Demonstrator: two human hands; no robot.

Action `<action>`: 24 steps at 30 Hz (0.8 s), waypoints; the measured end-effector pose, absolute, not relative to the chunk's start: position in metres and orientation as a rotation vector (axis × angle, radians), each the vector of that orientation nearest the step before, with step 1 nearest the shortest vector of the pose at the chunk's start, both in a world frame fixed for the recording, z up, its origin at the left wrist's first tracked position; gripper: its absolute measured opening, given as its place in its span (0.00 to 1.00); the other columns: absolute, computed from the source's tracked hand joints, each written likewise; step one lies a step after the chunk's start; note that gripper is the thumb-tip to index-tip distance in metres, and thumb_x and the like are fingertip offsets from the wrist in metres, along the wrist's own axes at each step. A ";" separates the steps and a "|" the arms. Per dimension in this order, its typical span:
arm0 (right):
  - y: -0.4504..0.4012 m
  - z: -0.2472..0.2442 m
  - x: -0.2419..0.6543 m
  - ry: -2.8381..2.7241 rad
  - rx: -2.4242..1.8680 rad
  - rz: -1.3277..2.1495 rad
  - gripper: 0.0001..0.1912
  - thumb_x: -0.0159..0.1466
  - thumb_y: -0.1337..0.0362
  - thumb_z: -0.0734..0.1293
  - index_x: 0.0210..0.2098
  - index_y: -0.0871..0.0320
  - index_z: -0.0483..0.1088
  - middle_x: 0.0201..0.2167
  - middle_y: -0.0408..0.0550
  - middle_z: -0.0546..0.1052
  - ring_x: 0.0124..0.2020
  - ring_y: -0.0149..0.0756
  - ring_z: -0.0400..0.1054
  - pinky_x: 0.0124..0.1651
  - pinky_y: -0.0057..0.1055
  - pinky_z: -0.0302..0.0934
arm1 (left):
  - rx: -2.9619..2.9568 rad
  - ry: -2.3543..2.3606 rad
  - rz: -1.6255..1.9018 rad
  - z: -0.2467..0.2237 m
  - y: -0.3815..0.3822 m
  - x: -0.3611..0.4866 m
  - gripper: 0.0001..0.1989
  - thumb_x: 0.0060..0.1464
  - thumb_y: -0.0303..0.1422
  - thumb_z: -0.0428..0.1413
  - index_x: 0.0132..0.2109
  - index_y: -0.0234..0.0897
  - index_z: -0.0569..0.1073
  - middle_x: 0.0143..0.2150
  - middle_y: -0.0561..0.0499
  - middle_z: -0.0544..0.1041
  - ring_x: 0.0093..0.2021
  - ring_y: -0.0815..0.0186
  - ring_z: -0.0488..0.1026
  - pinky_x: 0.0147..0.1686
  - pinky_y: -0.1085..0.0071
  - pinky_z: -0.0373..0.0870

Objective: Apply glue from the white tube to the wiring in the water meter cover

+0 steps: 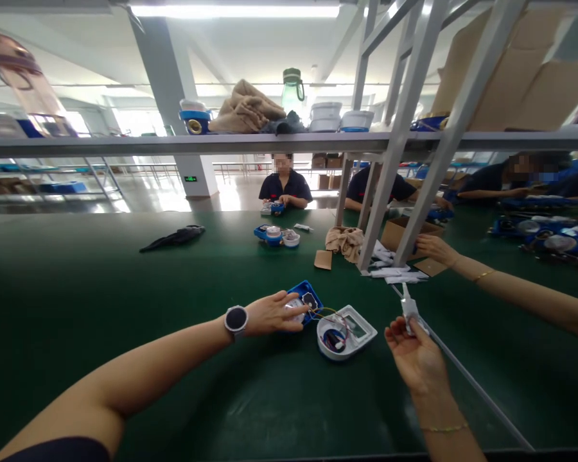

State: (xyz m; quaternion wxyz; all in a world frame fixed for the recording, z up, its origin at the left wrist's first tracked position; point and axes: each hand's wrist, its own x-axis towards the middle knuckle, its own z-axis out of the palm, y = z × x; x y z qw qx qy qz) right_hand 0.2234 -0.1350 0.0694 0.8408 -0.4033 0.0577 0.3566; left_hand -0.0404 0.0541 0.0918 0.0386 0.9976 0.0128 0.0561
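My left hand (275, 312), with a watch on its wrist, lies with fingers stretched over a blue water meter body (304, 286). The meter's round face is partly hidden under the fingers. Thin coloured wires join it to a white meter cover (354, 351), which lies with its inside up just to the right; a black part and a white connector show in it. In my right hand (417, 353) is a white tube with a pointed nozzle (408, 305), pinched between thumb and fingers, nozzle upward. It is held to the right of the cover, apart from it.
Several white tubes (397, 276) lie by the metal shelf post (381, 192). A co-worker's hand (436, 250) reaches to a cardboard box (399, 234). Ahead are another meter (272, 235), a beige cloth (344, 242) and a dark cloth (176, 237). A shelf (250, 142) crosses above.
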 end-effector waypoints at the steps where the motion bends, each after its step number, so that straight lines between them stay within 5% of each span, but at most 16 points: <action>1: -0.129 0.070 0.222 0.108 -0.856 0.776 0.03 0.58 0.69 0.66 0.32 0.57 0.69 0.24 0.37 0.73 0.25 0.25 0.70 0.31 0.25 0.69 | 3.090 0.095 0.165 0.091 0.055 -0.049 0.33 0.49 0.14 0.55 0.54 0.57 0.69 0.67 0.56 0.62 0.68 0.57 0.56 0.64 0.56 0.51; 5: -0.105 0.076 0.219 0.013 -0.860 0.872 0.04 0.55 0.69 0.68 0.31 0.58 0.69 0.24 0.38 0.73 0.25 0.25 0.70 0.31 0.25 0.69 | 3.209 0.230 0.075 0.086 0.041 -0.071 0.33 0.55 0.16 0.49 0.65 0.45 0.58 0.69 0.46 0.58 0.69 0.54 0.50 0.66 0.48 0.46; 9: -0.081 0.085 0.222 -0.094 -0.863 0.945 0.06 0.52 0.69 0.70 0.30 0.58 0.70 0.24 0.38 0.74 0.25 0.26 0.70 0.30 0.25 0.69 | 3.031 0.389 0.185 0.069 0.013 -0.078 0.37 0.54 0.19 0.48 0.69 0.41 0.48 0.70 0.46 0.56 0.69 0.59 0.50 0.68 0.52 0.43; 15: -0.043 0.084 0.225 -0.205 -0.877 1.005 0.10 0.48 0.66 0.74 0.28 0.58 0.70 0.24 0.37 0.74 0.25 0.25 0.69 0.29 0.24 0.69 | 2.721 1.111 0.771 0.026 0.002 -0.066 0.33 0.56 0.29 0.54 0.67 0.41 0.53 0.72 0.40 0.43 0.71 0.46 0.39 0.64 0.40 0.48; 19: -0.032 0.074 0.223 -0.243 -0.918 1.033 0.15 0.43 0.65 0.77 0.28 0.58 0.72 0.24 0.38 0.74 0.26 0.25 0.69 0.29 0.22 0.69 | 2.871 0.923 0.763 0.010 0.033 -0.073 0.34 0.53 0.17 0.47 0.66 0.41 0.55 0.71 0.42 0.49 0.72 0.50 0.37 0.65 0.46 0.52; 24: -0.043 0.062 0.228 -0.240 -1.000 1.007 0.22 0.35 0.62 0.81 0.29 0.58 0.74 0.24 0.39 0.75 0.26 0.25 0.68 0.28 0.20 0.68 | 3.004 0.869 0.699 0.019 0.063 -0.089 0.34 0.51 0.15 0.46 0.64 0.40 0.59 0.68 0.43 0.56 0.70 0.51 0.44 0.64 0.46 0.54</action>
